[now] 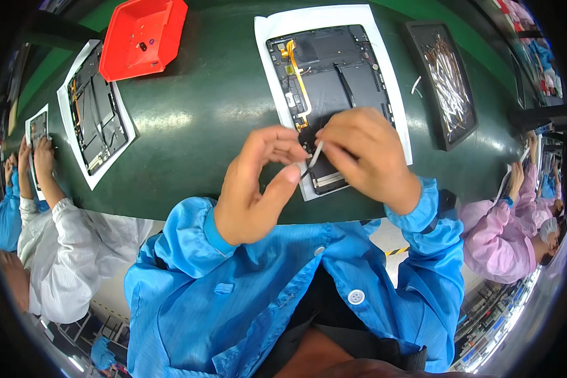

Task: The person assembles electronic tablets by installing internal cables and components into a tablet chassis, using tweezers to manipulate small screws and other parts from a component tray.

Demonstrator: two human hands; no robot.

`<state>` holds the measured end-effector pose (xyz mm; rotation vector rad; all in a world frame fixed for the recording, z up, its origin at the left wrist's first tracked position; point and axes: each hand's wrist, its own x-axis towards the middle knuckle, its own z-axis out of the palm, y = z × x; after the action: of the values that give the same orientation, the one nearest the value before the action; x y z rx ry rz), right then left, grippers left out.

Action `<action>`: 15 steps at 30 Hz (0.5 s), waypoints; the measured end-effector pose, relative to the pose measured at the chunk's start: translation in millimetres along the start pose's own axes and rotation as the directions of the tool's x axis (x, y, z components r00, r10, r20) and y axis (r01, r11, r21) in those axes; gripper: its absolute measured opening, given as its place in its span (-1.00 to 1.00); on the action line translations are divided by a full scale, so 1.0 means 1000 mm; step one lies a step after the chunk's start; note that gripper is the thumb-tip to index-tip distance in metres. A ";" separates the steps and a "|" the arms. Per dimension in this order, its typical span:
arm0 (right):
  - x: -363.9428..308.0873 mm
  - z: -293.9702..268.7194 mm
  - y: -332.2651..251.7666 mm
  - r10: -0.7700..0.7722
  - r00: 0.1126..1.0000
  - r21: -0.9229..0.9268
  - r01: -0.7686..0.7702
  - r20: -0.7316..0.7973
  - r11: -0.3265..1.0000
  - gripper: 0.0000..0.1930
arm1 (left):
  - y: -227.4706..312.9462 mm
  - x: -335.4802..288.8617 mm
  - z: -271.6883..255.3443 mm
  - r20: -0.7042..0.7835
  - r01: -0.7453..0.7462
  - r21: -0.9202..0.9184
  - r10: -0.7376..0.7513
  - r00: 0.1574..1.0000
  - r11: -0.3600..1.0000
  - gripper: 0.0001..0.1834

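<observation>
Over the lower end of an opened tablet housing (pixel 324 57), both my hands hover close together. My right hand (pixel 375 157) pinches a thin white strip (pixel 317 153) between thumb and fingers; a short dark part shows at its lower end. My left hand (pixel 255 183) is beside that end, fingers half curled and thumb apart, and no object can be seen in its grasp. Inside the black housing are an orange-and-white flex cable (pixel 301 88) and a long, thin black piece (pixel 344 85). A white sheet (pixel 394 94) lies under the housing.
A black tray (pixel 447 82) of white strips stands at right, one loose strip (pixel 416 85) beside it. A red bin (pixel 143 38) with small parts is at upper left. Another opened housing (pixel 97 113) lies left on white paper. Co-workers sit on both sides of the green table (pixel 201 126).
</observation>
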<state>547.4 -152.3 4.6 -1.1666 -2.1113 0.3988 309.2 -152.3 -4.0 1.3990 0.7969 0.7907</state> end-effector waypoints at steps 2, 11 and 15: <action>0.002 0.001 0.003 0.074 0.997 0.008 -0.074 -0.015 0.997 -0.78 | -0.005 -0.005 0.003 0.037 -0.244 0.323 0.246 0.969 0.914 -0.59; 0.003 0.011 0.020 0.203 0.979 -0.020 -0.203 -0.029 0.979 -0.83 | -0.012 -0.006 0.024 0.262 -0.378 0.733 0.278 0.924 0.565 -0.33; 0.005 0.010 0.020 0.221 0.975 -0.034 -0.222 -0.018 0.975 -0.84 | -0.010 -0.006 0.028 0.260 -0.351 0.754 0.239 0.936 0.555 -0.33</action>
<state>551.7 -136.7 -11.7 -1.4280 -1.9893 0.4538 329.9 -172.7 -13.8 2.4338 0.8602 0.5886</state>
